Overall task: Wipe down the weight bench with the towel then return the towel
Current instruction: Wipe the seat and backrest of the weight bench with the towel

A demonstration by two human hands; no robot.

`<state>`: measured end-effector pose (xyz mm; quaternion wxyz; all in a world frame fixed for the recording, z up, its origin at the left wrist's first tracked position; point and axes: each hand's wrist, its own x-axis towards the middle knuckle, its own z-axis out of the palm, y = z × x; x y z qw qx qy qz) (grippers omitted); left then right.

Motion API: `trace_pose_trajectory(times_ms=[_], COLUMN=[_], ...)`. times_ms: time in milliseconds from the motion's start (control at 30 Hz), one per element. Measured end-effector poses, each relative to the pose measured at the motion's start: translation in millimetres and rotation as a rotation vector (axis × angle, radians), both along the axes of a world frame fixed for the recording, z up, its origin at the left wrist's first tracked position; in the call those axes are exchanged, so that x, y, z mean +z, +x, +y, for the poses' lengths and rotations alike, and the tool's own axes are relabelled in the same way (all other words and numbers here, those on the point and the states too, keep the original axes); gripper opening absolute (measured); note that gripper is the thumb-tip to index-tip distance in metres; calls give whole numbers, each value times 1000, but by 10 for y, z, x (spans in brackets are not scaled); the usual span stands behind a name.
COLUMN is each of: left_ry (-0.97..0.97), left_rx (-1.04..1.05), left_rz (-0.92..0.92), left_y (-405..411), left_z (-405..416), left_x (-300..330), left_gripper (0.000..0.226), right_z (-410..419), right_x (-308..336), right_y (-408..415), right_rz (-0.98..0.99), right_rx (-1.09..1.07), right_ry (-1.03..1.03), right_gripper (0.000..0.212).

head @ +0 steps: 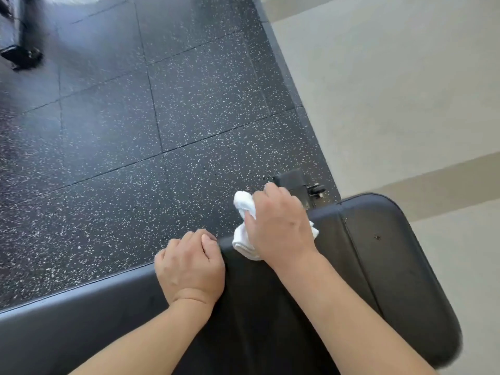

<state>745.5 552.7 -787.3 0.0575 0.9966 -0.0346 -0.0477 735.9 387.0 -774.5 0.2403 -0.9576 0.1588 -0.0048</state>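
A black padded weight bench (378, 266) runs across the lower part of the head view, from bottom left to the right. My right hand (281, 226) grips a bunched white towel (244, 205) and holds it against the bench's far edge, near the seam between the two pads. Most of the towel is hidden under my palm; ends stick out above and below. My left hand (190, 269) rests on the same far edge to the left, its fingers curled over the padding.
Black rubber floor tiles (135, 117) with white flecks lie beyond the bench. A metal bench foot (295, 181) shows just past my right hand. Pale flooring (405, 90) fills the right side. Dark, blurred equipment (21, 55) stands at the top left.
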Motion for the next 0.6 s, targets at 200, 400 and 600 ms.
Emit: trace_pose_trajectory(times_ms=[200, 400, 600], left_ry=[25, 52, 57], left_rx=[-9, -17, -3], left_rz=[79, 120, 127], left_y=[30, 43, 58], left_z=[-32, -14, 11], left_x=[54, 67, 27], left_gripper=[43, 51, 49], right_z=[-331, -56, 43], right_x=[19, 3, -48], right_y=[-958, -1936, -1779], right_rz=[-352, -333, -376], right_rx=[-107, -270, -439], right_ry=[-32, -46, -79], right_gripper=[16, 9, 19])
